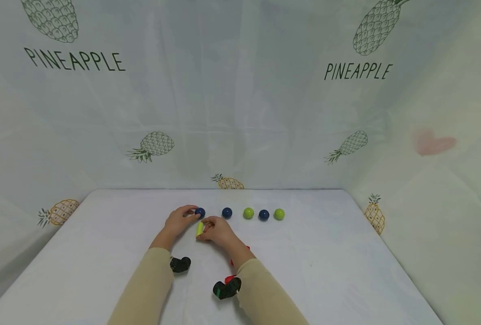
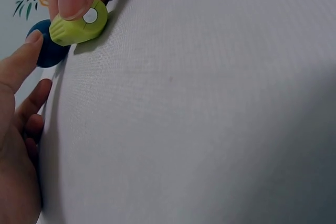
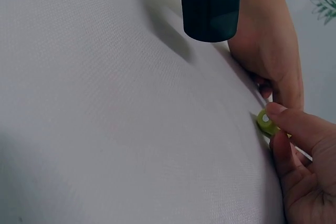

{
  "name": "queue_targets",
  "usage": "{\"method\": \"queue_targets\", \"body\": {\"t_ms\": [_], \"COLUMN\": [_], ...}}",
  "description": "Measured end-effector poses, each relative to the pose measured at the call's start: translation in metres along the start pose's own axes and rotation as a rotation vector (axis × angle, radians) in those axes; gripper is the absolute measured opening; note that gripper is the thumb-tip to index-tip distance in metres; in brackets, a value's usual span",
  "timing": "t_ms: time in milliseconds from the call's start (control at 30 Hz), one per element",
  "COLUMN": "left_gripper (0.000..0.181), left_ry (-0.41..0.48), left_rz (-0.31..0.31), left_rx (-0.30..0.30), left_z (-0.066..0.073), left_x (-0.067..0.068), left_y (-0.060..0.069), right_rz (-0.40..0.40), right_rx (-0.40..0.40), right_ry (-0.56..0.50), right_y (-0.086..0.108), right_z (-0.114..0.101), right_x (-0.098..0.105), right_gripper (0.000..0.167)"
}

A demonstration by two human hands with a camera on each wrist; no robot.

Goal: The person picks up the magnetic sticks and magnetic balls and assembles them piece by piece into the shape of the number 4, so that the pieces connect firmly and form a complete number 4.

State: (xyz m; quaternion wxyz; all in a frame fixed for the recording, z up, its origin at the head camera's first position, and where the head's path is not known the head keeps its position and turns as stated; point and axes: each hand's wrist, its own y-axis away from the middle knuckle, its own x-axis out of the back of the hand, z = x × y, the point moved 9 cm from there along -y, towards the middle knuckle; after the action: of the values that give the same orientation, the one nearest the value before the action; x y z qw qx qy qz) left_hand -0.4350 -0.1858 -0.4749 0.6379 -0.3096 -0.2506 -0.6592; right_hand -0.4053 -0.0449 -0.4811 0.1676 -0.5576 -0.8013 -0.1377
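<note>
My left hand [image 1: 178, 221] holds a dark blue ball [image 1: 200, 213] between thumb and finger on the white table. In the left wrist view, the thumb lies against that blue ball [image 2: 50, 51]. My right hand [image 1: 218, 230] pinches a short yellow-green magnetic rod [image 1: 200, 229], just in front of the ball. A pale round inset shows in the end of the rod [image 2: 90, 16] in the left wrist view. The right wrist view shows the rod [image 3: 265, 121] between thumb and finger, close above the tabletop. Whether rod and ball touch is unclear.
Right of the hands stands a row of balls: blue [image 1: 227, 213], green [image 1: 248, 213], blue [image 1: 264, 215] and green [image 1: 279, 214]. Red pieces [image 1: 229, 280] lie partly hidden under my right forearm. A pineapple-print cloth [image 1: 240, 113] hangs behind the white table [image 1: 326, 262].
</note>
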Motion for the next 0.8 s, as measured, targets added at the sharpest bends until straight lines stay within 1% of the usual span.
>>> {"method": "queue_targets", "body": {"t_ms": [200, 400, 567, 800], "left_gripper": [0.041, 0.040, 0.041, 0.042], "left_ry": [0.002, -0.003, 0.002, 0.009], "left_rz": [-0.024, -0.036, -0.051, -0.058], "left_rx": [-0.009, -0.016, -0.011, -0.007], "left_z": [0.0016, 0.0024, 0.0009, 0.0008], "left_x": [-0.0016, -0.0021, -0.0033, -0.0023], "left_y": [0.0006, 0.0015, 0.0012, 0.0017], "right_rz": [0.005, 0.014, 0.004, 0.016], "right_rx": [-0.009, -0.013, -0.014, -0.011], "right_ry": [-0.045, -0.041, -0.040, -0.041], "right_y": [0.0000, 0.0000, -0.0002, 0.0000], "right_z": [0.0012, 0.0016, 0.0026, 0.0025], "right_x": [0.0004, 0.0005, 0.0004, 0.0005], "right_gripper": [0.053, 0.052, 0.053, 0.051]}}
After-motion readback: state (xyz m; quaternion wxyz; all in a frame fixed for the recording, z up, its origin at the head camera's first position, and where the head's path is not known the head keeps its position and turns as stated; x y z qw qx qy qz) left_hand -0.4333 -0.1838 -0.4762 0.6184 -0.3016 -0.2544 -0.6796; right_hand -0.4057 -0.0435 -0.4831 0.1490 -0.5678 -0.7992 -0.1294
